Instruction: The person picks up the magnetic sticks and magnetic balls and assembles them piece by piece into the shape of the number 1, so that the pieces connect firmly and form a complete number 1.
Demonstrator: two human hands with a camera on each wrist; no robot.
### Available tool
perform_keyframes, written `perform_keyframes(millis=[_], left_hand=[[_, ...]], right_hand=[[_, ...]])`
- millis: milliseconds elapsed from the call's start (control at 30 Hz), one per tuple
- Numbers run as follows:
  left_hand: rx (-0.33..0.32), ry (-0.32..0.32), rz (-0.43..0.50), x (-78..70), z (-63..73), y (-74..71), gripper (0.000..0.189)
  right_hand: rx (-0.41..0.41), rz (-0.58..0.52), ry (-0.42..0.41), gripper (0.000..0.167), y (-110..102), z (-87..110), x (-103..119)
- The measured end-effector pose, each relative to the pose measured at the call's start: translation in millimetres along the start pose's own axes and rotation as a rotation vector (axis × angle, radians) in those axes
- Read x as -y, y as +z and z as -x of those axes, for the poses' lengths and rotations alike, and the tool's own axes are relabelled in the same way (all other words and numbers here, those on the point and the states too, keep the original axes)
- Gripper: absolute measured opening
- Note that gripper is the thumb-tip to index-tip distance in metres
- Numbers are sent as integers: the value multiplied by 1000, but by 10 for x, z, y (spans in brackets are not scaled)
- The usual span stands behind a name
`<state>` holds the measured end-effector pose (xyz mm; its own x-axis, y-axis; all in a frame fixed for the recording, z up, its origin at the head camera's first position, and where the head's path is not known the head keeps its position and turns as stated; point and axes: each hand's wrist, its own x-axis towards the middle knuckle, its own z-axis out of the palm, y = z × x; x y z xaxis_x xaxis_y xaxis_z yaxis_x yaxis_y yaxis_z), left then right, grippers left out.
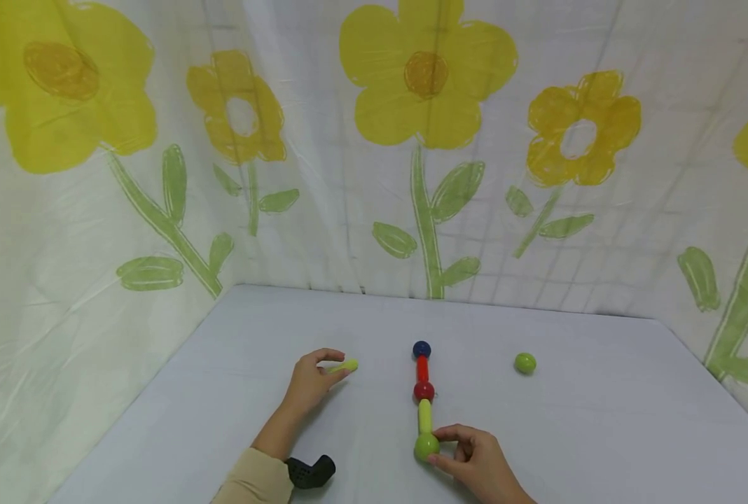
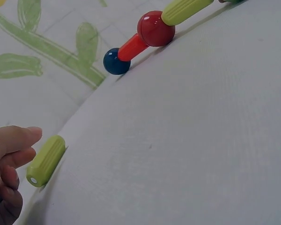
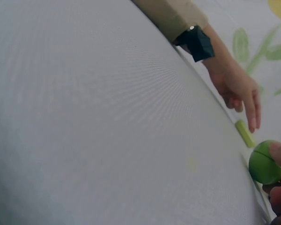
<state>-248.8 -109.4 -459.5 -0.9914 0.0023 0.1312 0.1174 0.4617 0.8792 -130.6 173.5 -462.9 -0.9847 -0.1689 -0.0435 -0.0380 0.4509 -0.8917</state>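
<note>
A straight chain of toy balls and rods lies on the table. From far to near it runs blue ball [image 1: 421, 348], red rod [image 1: 422, 369], red ball [image 1: 424, 390], yellow-green rod [image 1: 425, 416], green ball [image 1: 426, 448]. My right hand [image 1: 481, 458] pinches that green ball [image 3: 263, 164] between thumb and fingers at the near end. Left of the chain, my left hand [image 1: 311, 381] hovers with thumb and forefinger apart around a loose yellow-green rod [image 1: 350, 365]. In the left wrist view this rod [image 2: 47, 161] rests on the table beside the fingertips.
Another green ball [image 1: 525, 362] sits by itself to the right of the chain. A black wrist device [image 1: 311, 472] juts from the left sleeve [image 1: 257, 479]. Behind the white table [image 1: 601, 392] hangs a curtain [image 1: 311, 245] printed with yellow flowers.
</note>
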Motion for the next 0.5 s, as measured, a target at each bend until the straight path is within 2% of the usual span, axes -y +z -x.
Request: perform_keyframes(millis=[333, 500], left_hand=[[0, -21, -45, 24, 5, 11, 26], [12, -11, -70, 21, 15, 11, 25]], right_hand=[[4, -7, 5, 45, -1, -5, 2], [8, -11, 0, 44, -5, -4, 2]])
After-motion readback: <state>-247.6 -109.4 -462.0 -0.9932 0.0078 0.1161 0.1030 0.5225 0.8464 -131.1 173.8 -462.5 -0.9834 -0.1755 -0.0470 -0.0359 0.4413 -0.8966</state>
